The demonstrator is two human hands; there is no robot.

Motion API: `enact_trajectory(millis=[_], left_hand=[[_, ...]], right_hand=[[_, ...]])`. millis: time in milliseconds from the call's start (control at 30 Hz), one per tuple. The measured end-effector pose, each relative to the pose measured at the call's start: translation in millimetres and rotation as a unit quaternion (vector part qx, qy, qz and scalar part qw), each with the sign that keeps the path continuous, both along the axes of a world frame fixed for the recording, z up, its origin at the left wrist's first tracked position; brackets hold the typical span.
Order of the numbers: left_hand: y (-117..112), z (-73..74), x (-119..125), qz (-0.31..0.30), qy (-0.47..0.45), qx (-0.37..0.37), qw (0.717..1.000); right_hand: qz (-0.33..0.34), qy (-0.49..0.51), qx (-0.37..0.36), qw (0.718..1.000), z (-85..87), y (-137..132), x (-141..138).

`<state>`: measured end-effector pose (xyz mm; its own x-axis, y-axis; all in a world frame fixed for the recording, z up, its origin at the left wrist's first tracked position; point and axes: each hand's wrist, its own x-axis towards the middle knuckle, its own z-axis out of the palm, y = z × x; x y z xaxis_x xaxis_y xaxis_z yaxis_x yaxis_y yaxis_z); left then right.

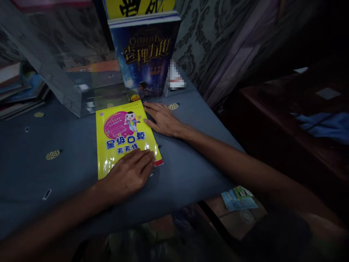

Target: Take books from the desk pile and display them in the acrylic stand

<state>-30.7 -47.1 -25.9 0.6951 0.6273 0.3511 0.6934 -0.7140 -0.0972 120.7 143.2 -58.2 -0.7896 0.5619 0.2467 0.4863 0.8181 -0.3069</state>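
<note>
A yellow workbook (117,125) with a pink circle and a cartoon child on its cover lies flat on the blue-grey tablecloth (73,171). My left hand (131,173) rests on the workbook's lower part, fingers stretched out across the cover and hiding some of its print. At the upper right edge of the workbook, my right hand (162,118) lies on the cloth, its fingers extended and the tips touching the book's side. Just behind stands a dark blue book (145,58) with gold lettering, upright at the front of a row.
Left of the upright books is a clear plastic stand (62,83). A stack of books (21,91) lies at the far left. Patterned wall covering (200,32) rises behind the table. Beyond the right edge are a blue cloth (324,125) and, lower down, booklets (240,198) on the floor.
</note>
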Motion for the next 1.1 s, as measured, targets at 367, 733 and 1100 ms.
enact_trajectory(millis=[367, 733, 1100], left_hand=[[3, 2.9, -1, 0.001, -0.017, 0.000, 1.000], [1, -0.5, 0, 0.005, -0.044, -0.003, 0.999], [45, -10.7, -75, 0.137, -0.041, -0.187, 0.972]], right_hand=[[0.109, 0.026, -0.076, 0.991, 4.7, -45, 37], [0.159, -0.011, -0.132, 0.978, 4.9, -54, 63], [0.163, -0.016, -0.151, 0.975, 1.8, -50, 61]])
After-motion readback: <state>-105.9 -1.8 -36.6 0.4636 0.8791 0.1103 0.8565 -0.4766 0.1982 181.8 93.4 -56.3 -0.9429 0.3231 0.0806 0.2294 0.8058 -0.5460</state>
